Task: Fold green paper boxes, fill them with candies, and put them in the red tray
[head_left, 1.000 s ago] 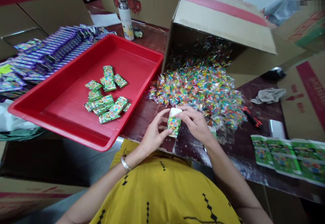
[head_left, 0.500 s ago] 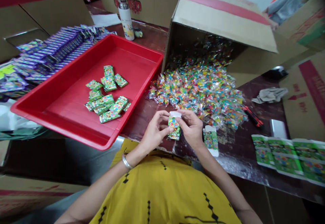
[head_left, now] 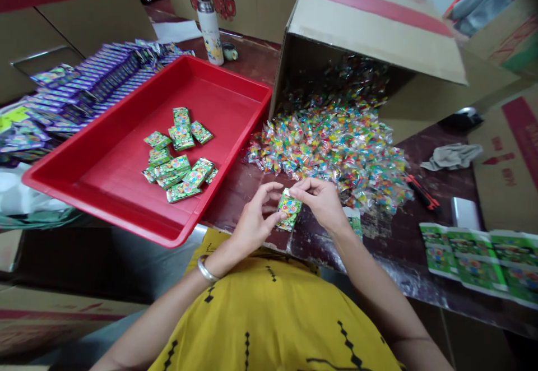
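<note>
Both my hands grip one small green box (head_left: 288, 212) just above the near table edge. My left hand (head_left: 254, 219) pinches its left side with thumb and fingers. My right hand (head_left: 320, 202) presses its top end with the fingertips. The box's top flap looks folded down. Behind my hands spreads a heap of colourful wrapped sweets (head_left: 332, 147), spilling from a cardboard box lying on its side (head_left: 370, 29). To the left, a red tray (head_left: 105, 191) carries several closed green boxes (head_left: 179, 158). Another green box (head_left: 355, 224) lies on the table, partly hidden by my right wrist.
Flat green box blanks (head_left: 479, 259) lie in a row at the right. Purple packets (head_left: 84, 88) are stacked behind the tray. A flask (head_left: 209, 21) and a small cup (head_left: 229, 52) stand at the back. A red-handled cutter (head_left: 422, 191), a grey rag (head_left: 451, 155) and cartons surround the table. Someone's sleeve (head_left: 483, 1) shows at the top right.
The white top flap of the held box, standing up before, is now folded down under my right fingertips. Both hands stayed in place.
</note>
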### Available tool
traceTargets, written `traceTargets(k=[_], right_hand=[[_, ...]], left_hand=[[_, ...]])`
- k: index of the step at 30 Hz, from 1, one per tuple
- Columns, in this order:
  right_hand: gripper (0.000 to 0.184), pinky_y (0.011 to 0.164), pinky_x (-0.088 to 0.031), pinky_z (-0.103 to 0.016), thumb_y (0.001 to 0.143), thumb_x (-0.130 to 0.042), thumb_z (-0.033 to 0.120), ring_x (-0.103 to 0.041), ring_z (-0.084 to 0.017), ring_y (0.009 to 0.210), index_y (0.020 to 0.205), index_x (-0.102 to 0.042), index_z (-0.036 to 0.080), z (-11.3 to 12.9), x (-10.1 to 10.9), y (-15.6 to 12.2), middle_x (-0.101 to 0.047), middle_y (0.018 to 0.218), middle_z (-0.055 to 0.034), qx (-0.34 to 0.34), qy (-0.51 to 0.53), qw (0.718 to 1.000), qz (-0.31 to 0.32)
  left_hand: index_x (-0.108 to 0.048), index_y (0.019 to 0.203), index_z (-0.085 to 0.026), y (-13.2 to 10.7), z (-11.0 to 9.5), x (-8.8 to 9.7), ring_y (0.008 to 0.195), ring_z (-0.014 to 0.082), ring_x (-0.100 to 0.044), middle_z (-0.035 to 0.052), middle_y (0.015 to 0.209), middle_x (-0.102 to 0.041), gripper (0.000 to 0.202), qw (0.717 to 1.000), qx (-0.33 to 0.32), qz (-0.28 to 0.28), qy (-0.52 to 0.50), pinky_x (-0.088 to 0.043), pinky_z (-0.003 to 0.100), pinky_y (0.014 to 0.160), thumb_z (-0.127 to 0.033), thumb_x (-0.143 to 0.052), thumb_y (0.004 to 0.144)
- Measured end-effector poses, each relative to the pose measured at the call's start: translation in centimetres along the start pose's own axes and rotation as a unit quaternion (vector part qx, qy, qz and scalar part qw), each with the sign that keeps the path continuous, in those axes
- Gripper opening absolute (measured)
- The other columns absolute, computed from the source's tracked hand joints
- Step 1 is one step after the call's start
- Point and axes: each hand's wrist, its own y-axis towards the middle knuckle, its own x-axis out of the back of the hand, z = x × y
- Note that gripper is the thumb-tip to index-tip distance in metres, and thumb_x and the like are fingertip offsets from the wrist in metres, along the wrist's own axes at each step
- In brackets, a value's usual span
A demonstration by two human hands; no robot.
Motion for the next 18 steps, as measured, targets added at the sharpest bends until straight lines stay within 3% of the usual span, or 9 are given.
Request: traceTargets(k=[3,6,10,12,14,16,18], right_hand=[[0.022,0.062,-0.052,-0.031,0.074,-0.080,0.037,-0.065,-0.018,0.069,0.068,-0.068,0.020,0.1,-0.3,-0.3,-0.071,0.077,-0.0034,0.020,-0.035,0.999,-0.012],[0.020,0.069,-0.052,-0.033,0.085,-0.070,0.034,-0.064,-0.018,0.073,0.069,-0.069,0.021,0.3,-1.1,-1.3,-0.070,0.078,-0.0033,0.096,-0.107,0.988,-0.050],[0.021,0.082,-0.052,-0.034,0.096,-0.054,0.032,-0.065,-0.020,0.095,0.094,-0.073,0.024,0.4,-1.5,-2.8,-0.071,0.102,-0.0057,0.134,-0.148,0.979,-0.031],[0.026,0.079,-0.054,-0.032,0.094,-0.057,0.036,-0.063,-0.021,0.105,0.117,-0.066,0.026,0.0,-0.4,-3.4,-0.066,0.120,-0.0068,0.110,-0.161,0.981,-0.016],[0.040,0.076,-0.054,-0.032,0.090,-0.062,0.041,-0.063,-0.021,0.102,0.127,-0.058,0.026,-0.7,2.0,-4.2,-0.065,0.122,-0.0085,0.066,-0.233,0.969,-0.055],[0.039,0.078,-0.052,-0.035,0.087,-0.064,0.047,-0.065,-0.023,0.094,0.117,-0.062,0.022,-1.7,5.4,-5.5,-0.068,0.107,-0.0089,-0.001,-0.374,0.919,-0.129],[0.042,0.079,-0.049,-0.040,0.082,-0.067,0.055,-0.065,-0.029,0.094,0.103,-0.064,0.018,-2.6,8.6,-7.2,-0.067,0.100,-0.0110,-0.100,-0.524,0.827,-0.175]], left_hand=[[-0.048,0.132,-0.025,0.0,-0.1,0.2,0.099,0.0186,-0.063,0.0053,0.108,-0.061,0.055,1.000,0.001,0.008,0.008,-0.056,0.032,0.087,-0.014,-0.065,0.082],[-0.053,0.130,-0.024,-0.1,0.1,0.3,0.099,0.0187,-0.064,0.0055,0.110,-0.063,0.049,1.000,0.003,0.022,0.007,-0.056,0.031,0.086,-0.015,-0.064,0.083],[-0.061,0.117,-0.021,0.0,-0.3,0.4,0.097,0.0179,-0.066,0.0053,0.113,-0.065,0.032,0.999,0.003,0.015,0.044,-0.057,0.028,0.084,-0.018,-0.063,0.085],[-0.061,0.117,-0.021,0.5,-1.3,1.5,0.095,0.0181,-0.068,0.0054,0.112,-0.066,0.031,0.995,-0.010,-0.016,0.097,-0.058,0.029,0.083,-0.022,-0.063,0.086],[-0.060,0.122,-0.022,1.5,-2.8,3.7,0.091,0.0187,-0.069,0.0060,0.116,-0.065,0.035,0.977,-0.045,-0.092,0.188,-0.059,0.032,0.083,-0.027,-0.064,0.087],[-0.052,0.134,-0.025,2.9,-4.5,6.5,0.093,0.0215,-0.070,0.0080,0.126,-0.062,0.050,0.926,-0.095,-0.204,0.303,-0.058,0.039,0.087,-0.030,-0.065,0.087],[-0.027,0.152,-0.021,4.1,-5.8,8.9,0.121,0.0332,-0.058,0.0138,0.146,-0.048,0.089,0.863,-0.134,-0.254,0.414,-0.049,0.053,0.102,-0.031,-0.075,0.078]])
